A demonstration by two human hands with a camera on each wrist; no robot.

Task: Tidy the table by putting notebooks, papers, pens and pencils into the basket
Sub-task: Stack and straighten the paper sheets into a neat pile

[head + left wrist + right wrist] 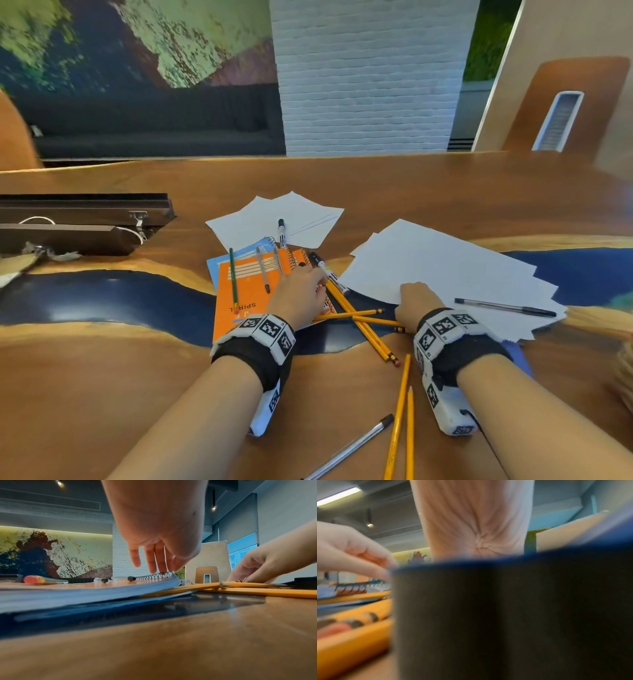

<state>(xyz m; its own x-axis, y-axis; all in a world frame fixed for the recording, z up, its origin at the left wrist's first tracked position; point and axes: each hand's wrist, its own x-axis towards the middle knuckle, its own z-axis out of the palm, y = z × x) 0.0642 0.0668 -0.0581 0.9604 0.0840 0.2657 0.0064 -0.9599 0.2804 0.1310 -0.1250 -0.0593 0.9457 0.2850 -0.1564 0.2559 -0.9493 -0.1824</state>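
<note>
- Orange notebook (246, 294) lies at centre frame on the table (102, 394), green pencil (233, 277) and two pens on its cover.
- Left hand (298, 291) rests relaxed fingertips (162, 566) on its spiral binding (154, 576).
- Right hand (418, 301) presses the paper stack (445, 270), centre right; grip unclear.
- Yellow pencils (359, 318) crisscross between the hands.

Spiral notebook (246, 294): lies at the table (102, 394) centre, stacked on a second notebook (219, 262).
Green pencil (233, 277): laid on the spiral notebook, with two pens (263, 270) at its 3 o'clock.
Far sheets (274, 219): at 12 o'clock of the notebooks; a marker (282, 233) lies on them.
Paper stack (442, 270): at 3 o'clock of the notebooks; a pen (505, 307) lies on it.
Crossed pencils (359, 318): between notebooks and paper stack.
Two pencils (402, 418): at 6 o'clock of those.
</note>
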